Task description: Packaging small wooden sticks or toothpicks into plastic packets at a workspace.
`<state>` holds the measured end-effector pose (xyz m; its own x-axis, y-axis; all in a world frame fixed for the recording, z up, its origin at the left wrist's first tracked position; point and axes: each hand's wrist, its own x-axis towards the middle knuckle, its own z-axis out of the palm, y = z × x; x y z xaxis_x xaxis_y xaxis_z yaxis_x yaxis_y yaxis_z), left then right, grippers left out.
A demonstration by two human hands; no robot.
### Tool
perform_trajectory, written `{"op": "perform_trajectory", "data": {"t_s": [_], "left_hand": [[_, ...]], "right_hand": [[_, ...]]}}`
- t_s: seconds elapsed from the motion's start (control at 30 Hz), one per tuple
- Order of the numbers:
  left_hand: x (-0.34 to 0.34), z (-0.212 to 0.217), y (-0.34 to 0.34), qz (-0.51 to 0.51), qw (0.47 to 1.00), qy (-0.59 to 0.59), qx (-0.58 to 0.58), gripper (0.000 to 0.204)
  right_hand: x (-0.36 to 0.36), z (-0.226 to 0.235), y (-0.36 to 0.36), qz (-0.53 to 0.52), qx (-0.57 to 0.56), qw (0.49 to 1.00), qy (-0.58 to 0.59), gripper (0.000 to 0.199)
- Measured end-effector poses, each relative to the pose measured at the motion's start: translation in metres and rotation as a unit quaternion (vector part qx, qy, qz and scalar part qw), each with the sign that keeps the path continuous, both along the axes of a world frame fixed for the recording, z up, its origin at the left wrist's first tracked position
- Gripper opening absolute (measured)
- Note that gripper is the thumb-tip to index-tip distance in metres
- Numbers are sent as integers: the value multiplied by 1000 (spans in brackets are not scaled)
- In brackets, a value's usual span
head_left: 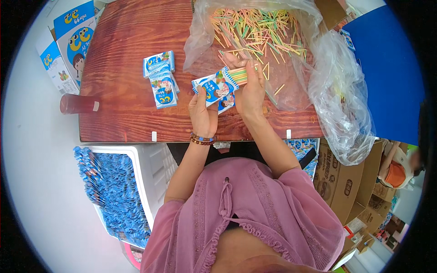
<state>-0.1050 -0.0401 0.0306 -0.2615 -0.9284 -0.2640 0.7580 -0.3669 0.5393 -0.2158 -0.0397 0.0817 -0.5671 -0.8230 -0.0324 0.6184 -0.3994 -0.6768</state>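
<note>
My left hand [203, 117], with a beaded bracelet at the wrist, pinches a small blue-and-white packet [213, 89]. Another similar packet [226, 103] shows just beneath it. A bundle of thin pastel sticks [238, 76] is gripped in my right hand [251, 93]. The bundle's left end meets the packet's right end; how far inside it reaches is hidden. To the left, several like packets [164, 93] lie overlapping on the table. Beyond my hands, a heap of loose pink, yellow and green sticks [259, 32] rests on clear plastic sheeting [339, 86].
The reddish wooden table [123, 59] has a pinkish cup [79, 104] at its left edge. A white crate [142, 191] full of blue packets [118, 195] stands below left. Cardboard boxes [334, 177] and a blue panel [387, 73] are at right, with another person [398, 168] beyond.
</note>
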Motion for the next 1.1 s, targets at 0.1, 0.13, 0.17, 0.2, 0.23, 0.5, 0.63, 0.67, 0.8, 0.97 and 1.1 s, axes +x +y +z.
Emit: {"op": "perform_trajectory", "data": {"t_s": [0.1, 0.13, 0.17, 0.2, 0.23, 0.5, 0.63, 0.67, 0.8, 0.97, 1.1], "left_hand": [[0, 0, -1, 4, 1000, 2, -4, 23], [0, -1, -1, 4, 1000, 0, -9, 23], [0, -2, -1, 5, 1000, 1, -8, 23], [1, -3, 0, 2, 1000, -2, -8, 23], [0, -4, -1, -1, 1000, -3, -9, 23], [-1, -1, -3, 7, 999, 45, -2, 26], [1, 0, -5, -6, 996, 85, 1, 29], [1, 0, -5, -3, 996, 86, 2, 29], [4, -2, -5, -21, 993, 118, 8, 32], [8, -7, -6, -18, 992, 124, 20, 32], [8, -9, -9, -26, 989, 147, 12, 32]], "right_hand": [[2, 3, 3, 25, 5, 1000, 8, 20], [4, 4, 4, 39, 13, 999, 24, 20], [5, 4, 4, 39, 13, 999, 24, 20], [6, 3, 4, 60, 15, 996, 68, 21], [6, 2, 3, 81, 16, 990, 112, 22], [-6, 9, -7, 170, -16, 926, 337, 50], [-8, 13, -8, 181, -49, 925, 332, 62], [-8, 13, -8, 172, -60, 931, 315, 63], [-4, 18, -11, 166, -90, 890, 416, 66], [-1, 27, -9, 189, -91, 881, 425, 69], [-3, 23, -16, 192, -59, 876, 438, 68]]}}
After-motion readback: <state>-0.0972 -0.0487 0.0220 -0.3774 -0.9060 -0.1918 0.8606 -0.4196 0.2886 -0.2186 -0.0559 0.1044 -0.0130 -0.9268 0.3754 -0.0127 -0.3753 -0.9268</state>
